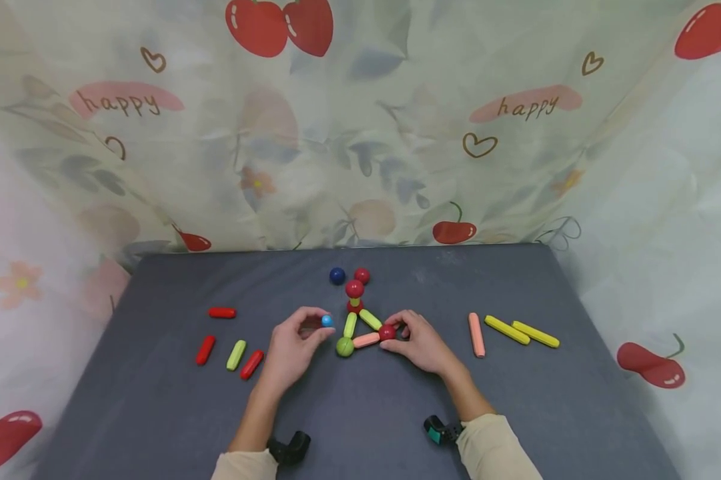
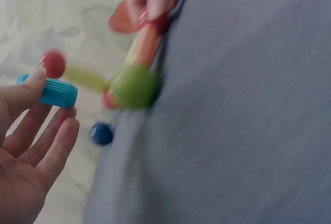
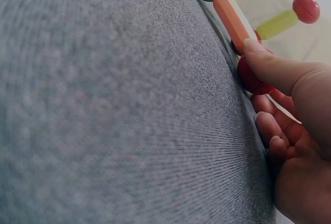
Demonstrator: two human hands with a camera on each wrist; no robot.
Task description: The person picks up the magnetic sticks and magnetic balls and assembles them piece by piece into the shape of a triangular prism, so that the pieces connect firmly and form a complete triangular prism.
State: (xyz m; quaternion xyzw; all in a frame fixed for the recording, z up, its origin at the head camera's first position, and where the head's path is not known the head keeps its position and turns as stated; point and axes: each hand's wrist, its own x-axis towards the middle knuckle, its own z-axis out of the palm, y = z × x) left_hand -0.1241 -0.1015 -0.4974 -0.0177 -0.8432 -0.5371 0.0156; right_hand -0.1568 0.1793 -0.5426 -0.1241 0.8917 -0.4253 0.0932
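My left hand [image 1: 293, 347] pinches a short blue ribbed rod [image 2: 58, 92] between thumb and fingers, left of a triangle built of rods and balls. In the head view the rod shows end-on. My right hand [image 1: 421, 343] holds the red ball [image 1: 387, 333] at the triangle's right corner. A salmon rod [image 1: 367, 340] joins that ball to a green ball [image 1: 345, 347] in front. Two light green rods [image 1: 370, 319] run back to another red ball [image 1: 355, 307]. From there a light green rod stands upright, topped by a red ball [image 1: 354, 289].
Behind the triangle lie a dark blue ball [image 1: 337, 276] and a loose red ball [image 1: 362, 275]. On the left are several red rods [image 1: 205, 350] and a light green rod [image 1: 236, 355]. A salmon rod [image 1: 477, 335] and two yellow rods [image 1: 507, 330] lie right.
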